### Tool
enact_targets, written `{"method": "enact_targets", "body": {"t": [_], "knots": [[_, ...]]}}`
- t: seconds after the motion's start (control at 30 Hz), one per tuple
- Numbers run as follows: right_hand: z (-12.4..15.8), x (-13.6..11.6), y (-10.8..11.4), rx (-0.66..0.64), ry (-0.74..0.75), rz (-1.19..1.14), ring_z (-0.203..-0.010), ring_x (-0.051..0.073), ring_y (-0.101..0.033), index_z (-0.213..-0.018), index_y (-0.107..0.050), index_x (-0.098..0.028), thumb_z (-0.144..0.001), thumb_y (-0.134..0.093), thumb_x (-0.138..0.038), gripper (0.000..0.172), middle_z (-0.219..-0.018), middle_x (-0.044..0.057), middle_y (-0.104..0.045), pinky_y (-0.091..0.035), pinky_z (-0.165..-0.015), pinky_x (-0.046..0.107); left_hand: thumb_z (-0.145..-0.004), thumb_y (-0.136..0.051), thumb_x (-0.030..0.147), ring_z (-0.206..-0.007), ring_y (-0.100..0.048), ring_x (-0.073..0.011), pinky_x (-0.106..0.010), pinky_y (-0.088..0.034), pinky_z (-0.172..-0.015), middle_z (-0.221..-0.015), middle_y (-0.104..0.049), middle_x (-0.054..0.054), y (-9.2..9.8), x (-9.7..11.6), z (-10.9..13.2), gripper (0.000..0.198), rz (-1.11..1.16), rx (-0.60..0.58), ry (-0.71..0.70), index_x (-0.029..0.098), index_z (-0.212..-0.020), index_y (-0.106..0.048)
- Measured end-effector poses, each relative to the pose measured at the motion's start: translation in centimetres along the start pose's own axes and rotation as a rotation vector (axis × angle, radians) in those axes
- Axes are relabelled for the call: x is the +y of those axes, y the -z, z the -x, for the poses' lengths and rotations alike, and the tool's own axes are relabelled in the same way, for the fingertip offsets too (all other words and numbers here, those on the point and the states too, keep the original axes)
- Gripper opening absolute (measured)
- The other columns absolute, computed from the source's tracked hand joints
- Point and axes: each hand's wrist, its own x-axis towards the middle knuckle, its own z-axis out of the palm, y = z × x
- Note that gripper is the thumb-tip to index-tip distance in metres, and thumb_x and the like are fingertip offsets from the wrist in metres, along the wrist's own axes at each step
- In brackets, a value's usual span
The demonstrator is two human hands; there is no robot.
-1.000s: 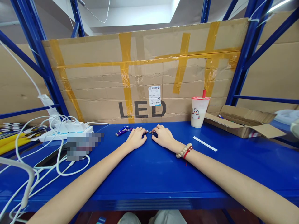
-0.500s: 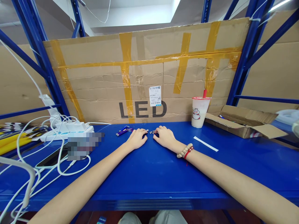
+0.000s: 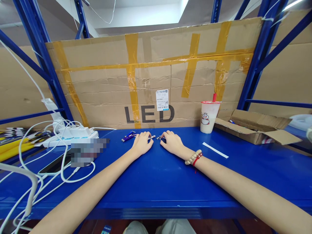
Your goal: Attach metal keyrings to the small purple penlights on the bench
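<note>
Left hand (image 3: 142, 143) is on the worktop (image 3: 156, 182) near the back, thumb and fingers closed on a small pale piece (image 3: 152, 137) whose end pokes out toward the right hand (image 3: 172, 143). Right hand sits opposite, a narrow gap between the two, fingers bent, thumb and fingertips at some small metallic bits (image 3: 159, 137); can't tell if it's gripping one or just touching. Bits are between the hands, too small to identify. Purple and blue items (image 3: 128, 136) lie just beyond the left hand, on its outer side. Right wrist has a beaded bracelet (image 3: 191, 158) and a red cord. To the right: white strip (image 3: 215, 150) flat at an angle, lidded cup (image 3: 209, 118) upright with a red straw, open carton (image 3: 258, 139) beside it. Far left: power strip (image 3: 78, 131) with plugs and white cables (image 3: 69, 181), dark phone-like slab (image 3: 55, 164) under the cables, partly pixelated area next to it. Cardboard panel (image 3: 109, 87) stands behind, taped, marked LED, with a white label (image 3: 162, 100).
</note>
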Motion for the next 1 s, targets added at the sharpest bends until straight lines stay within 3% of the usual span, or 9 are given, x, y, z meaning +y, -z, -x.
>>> {"method": "enact_targets", "body": {"t": [0.27,0.4,0.63,0.83,1.0], "knots": [[0.1,-0.1,0.3,-0.010,-0.007,-0.015,-0.096,0.022,-0.050,-0.093,-0.056,-0.018,-0.079,-0.047,-0.027,0.018,-0.101,0.009,-0.057,-0.036,-0.077,0.032,-0.086,-0.029,0.035,-0.104,-0.047,-0.0286,-0.042,-0.032,-0.088,-0.107,-0.058,-0.015,-0.6,-2.7,-0.2,0.036,-0.150,0.072,0.298,0.013,-0.101,-0.054],[0.1,0.0,0.1,-0.006,0.003,-0.028,-0.095,0.022,-0.050,-0.091,-0.057,-0.018,-0.079,-0.047,-0.026,0.018,-0.099,0.008,-0.057,-0.036,-0.076,0.032,-0.084,-0.033,0.028,-0.104,-0.046,-0.0299,-0.042,-0.033,-0.087,-0.108,-0.055,-0.017,-0.4,-3.5,-0.3,0.034,-0.236,0.065,0.312,0.011,-0.099,-0.057],[0.0,0.1,0.0,-0.005,-0.002,-0.023,-0.094,0.021,-0.050,-0.091,-0.056,-0.018,-0.079,-0.047,-0.027,0.017,-0.098,0.008,-0.057,-0.036,-0.077,0.032,-0.089,-0.026,0.026,-0.101,-0.049,-0.0222,-0.037,-0.037,-0.087,-0.107,-0.056,-0.009,-0.3,-3.4,-0.7,0.036,-0.109,-0.056,-0.011,0.019,-0.103,-0.058],[0.1,0.1,0.0,0.017,0.010,-0.018,-0.098,0.021,-0.049,-0.099,-0.054,-0.018,-0.079,-0.047,-0.026,0.022,-0.102,0.008,-0.055,-0.037,-0.079,0.031,-0.091,-0.025,0.036,-0.113,-0.045,-0.0189,-0.035,-0.035,-0.092,-0.124,-0.051,-0.004,-0.2,-3.3,-0.7,0.039,0.010,-0.061,-0.217,0.025,-0.124,-0.044],[0.1,0.1,-0.1,0.004,0.017,-0.017,-0.099,0.021,-0.048,-0.101,-0.054,-0.018,-0.080,-0.046,-0.026,0.024,-0.103,0.008,-0.055,-0.037,-0.080,0.032,-0.092,-0.027,0.034,-0.112,-0.047,-0.0177,-0.033,-0.034,-0.091,-0.119,-0.055,-0.003,0.1,-2.8,-0.6,0.036,-0.029,-0.087,-0.383,0.025,-0.117,-0.051]]}}
